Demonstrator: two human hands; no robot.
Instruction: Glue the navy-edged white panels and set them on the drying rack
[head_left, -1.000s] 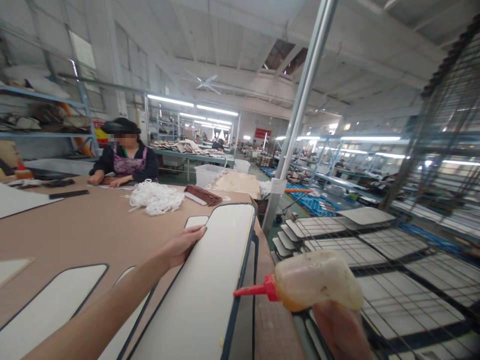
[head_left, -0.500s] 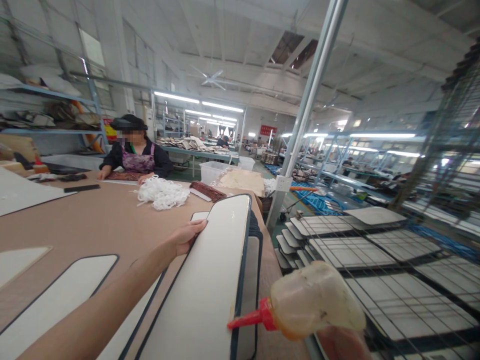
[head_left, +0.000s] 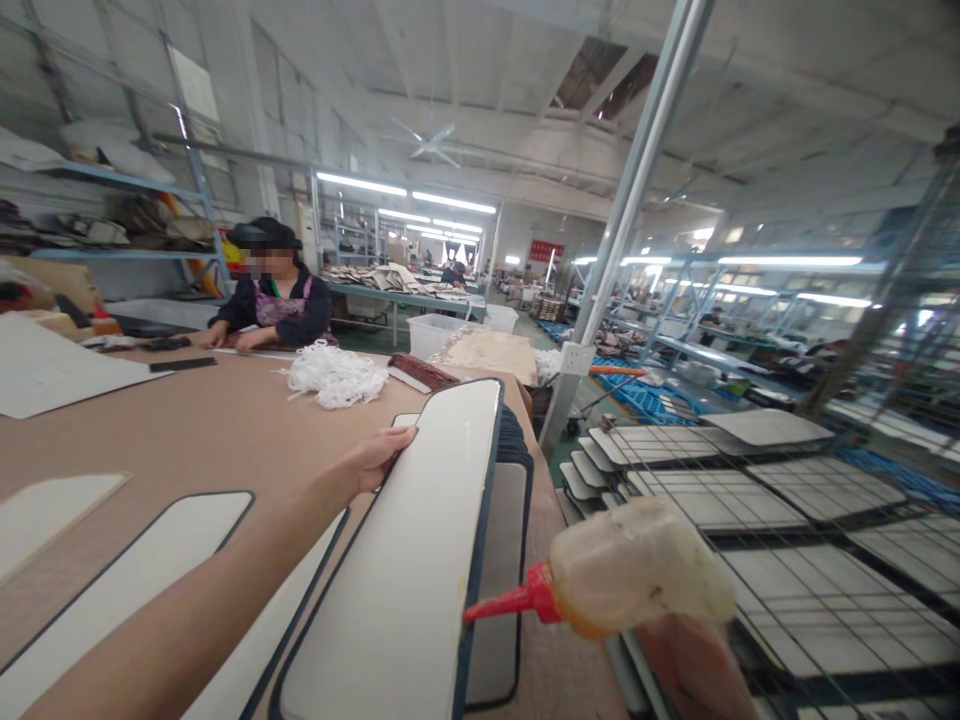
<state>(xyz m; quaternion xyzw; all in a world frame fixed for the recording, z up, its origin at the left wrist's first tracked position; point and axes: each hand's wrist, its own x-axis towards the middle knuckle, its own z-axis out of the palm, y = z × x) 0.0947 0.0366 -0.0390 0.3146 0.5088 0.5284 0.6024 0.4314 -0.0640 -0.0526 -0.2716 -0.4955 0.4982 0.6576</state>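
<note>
My left hand (head_left: 379, 458) grips the upper left edge of a long white panel (head_left: 405, 530) with dark edging and rounded corners, which is held tilted over a stack of similar panels (head_left: 499, 560). From the lower right, my right hand (head_left: 694, 660) holds a cloudy squeeze bottle (head_left: 637, 565) on its side, with yellowish liquid inside. The bottle's red nozzle (head_left: 502, 604) touches or nearly touches the panel's right edge, near its lower part. A thin yellowish line runs along that edge. The bottle hides part of my right hand.
More white panels (head_left: 142, 570) lie on the brown table (head_left: 300, 440) at left. Behind them are a pile of white strips (head_left: 336, 374), a brown bundle (head_left: 421, 372) and a seated person (head_left: 274, 290). A wire rack with panels (head_left: 810, 600) stands at right, beside a metal post (head_left: 626, 220).
The nozzle has moved slightly up along the panel's right edge, and the panel's lower end now shows more. The view has shifted slightly. The seated person's hands have moved closer together.
</note>
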